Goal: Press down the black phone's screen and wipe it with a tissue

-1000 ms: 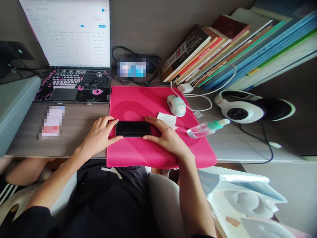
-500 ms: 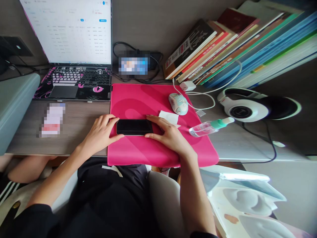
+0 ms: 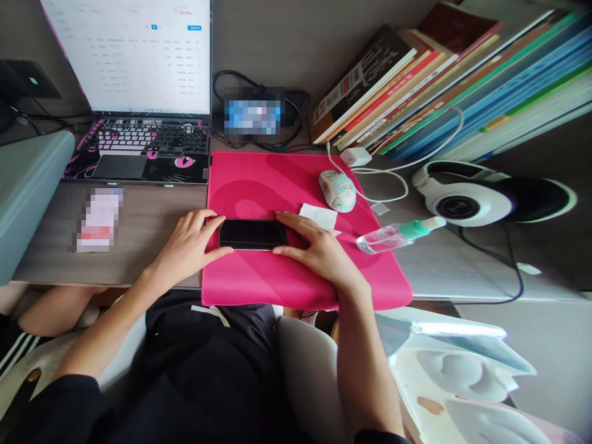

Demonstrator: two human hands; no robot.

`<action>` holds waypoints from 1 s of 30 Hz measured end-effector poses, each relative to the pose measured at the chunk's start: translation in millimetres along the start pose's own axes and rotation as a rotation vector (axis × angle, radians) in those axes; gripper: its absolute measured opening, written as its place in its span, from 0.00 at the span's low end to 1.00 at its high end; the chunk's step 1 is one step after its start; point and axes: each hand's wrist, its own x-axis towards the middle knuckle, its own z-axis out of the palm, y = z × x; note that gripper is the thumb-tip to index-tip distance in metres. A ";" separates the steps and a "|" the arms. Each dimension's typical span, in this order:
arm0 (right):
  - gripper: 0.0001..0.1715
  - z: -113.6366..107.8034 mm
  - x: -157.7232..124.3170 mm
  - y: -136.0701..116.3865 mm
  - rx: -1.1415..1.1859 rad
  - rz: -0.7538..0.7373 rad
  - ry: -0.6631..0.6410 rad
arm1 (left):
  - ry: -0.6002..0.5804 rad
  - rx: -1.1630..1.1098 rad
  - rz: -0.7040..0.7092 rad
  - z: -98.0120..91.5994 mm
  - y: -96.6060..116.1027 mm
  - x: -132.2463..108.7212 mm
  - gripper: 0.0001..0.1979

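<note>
A black phone (image 3: 252, 234) lies flat, screen dark, on a bright pink mat (image 3: 259, 277). My left hand (image 3: 185, 250) grips the phone's left end between thumb and fingers. At the phone's right end, my right hand (image 3: 319, 250) pinches it the same way. A white wipe (image 3: 319, 217) lies just behind my right hand. A clear spray bottle (image 3: 398, 235) with a green cap lies on its side at the mat's right edge.
An open laptop (image 3: 139, 92) stands at the back left. A patterned mouse (image 3: 337, 190) sits on the mat's far right. Leaning books (image 3: 439, 80), white headphones (image 3: 467, 197) and cables fill the right side. A blurred small box (image 3: 98, 219) lies on the wooden desk at the left.
Both hands stay on the phone's ends and hardly shift. The whole scene slides slightly as my head moves.
</note>
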 end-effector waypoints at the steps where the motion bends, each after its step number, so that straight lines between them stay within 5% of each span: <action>1: 0.41 0.2 -0.1 0.4 0.001 -0.003 0.001 | 0.001 -0.001 0.000 -0.2 0.2 0.0 0.31; 30: 0.39 0.2 0.4 -1.8 -0.008 0.001 0.001 | 0.008 0.021 0.009 2.6 3.8 0.3 0.32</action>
